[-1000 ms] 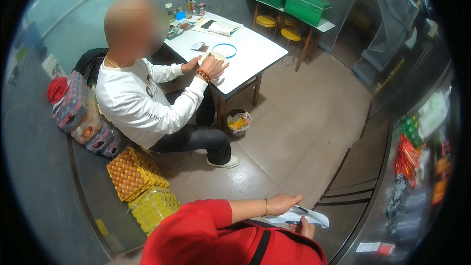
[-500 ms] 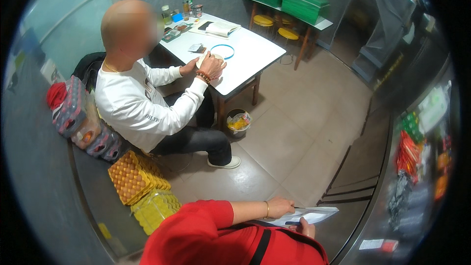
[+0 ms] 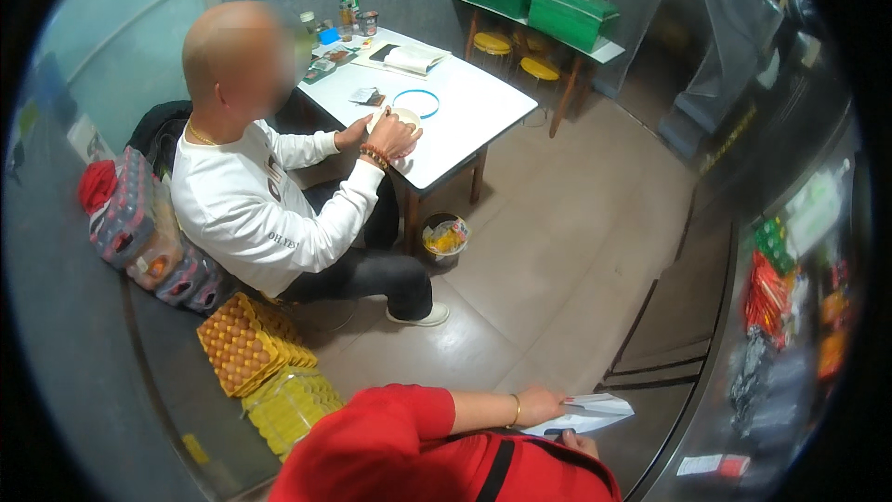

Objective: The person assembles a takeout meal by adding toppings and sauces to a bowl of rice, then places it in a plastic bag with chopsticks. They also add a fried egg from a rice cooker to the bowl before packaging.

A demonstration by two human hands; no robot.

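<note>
At the lower edge, my left hand (image 3: 541, 406), a gold bangle on its wrist, closes on a folded white sheet (image 3: 602, 411); whether it is paper or plastic I cannot tell. A narrow grey strip runs along the sheet by my fingertips. My right hand (image 3: 582, 444) is closed at the sheet's lower edge, partly hidden by my red clothing. Beside its fingers is a short dark object (image 3: 555, 432), too small to name. Across the room, a seated person (image 3: 269, 186) in a white top holds a pale bowl (image 3: 406, 116) at a white table (image 3: 474, 121).
Egg trays (image 3: 243, 344) and yellow trays (image 3: 294, 406) are stacked on the left, below bundled packs (image 3: 130, 204). A waste bin (image 3: 446, 239) stands by the table leg. Green boxes (image 3: 571, 14) sit at the back. Packaged goods (image 3: 767, 293) line the right side.
The whole view has shifted slightly. My right hand has drawn lower and shows less, and the dark object beside it is less visible. The seated person's bowl has tilted, showing its inside.
</note>
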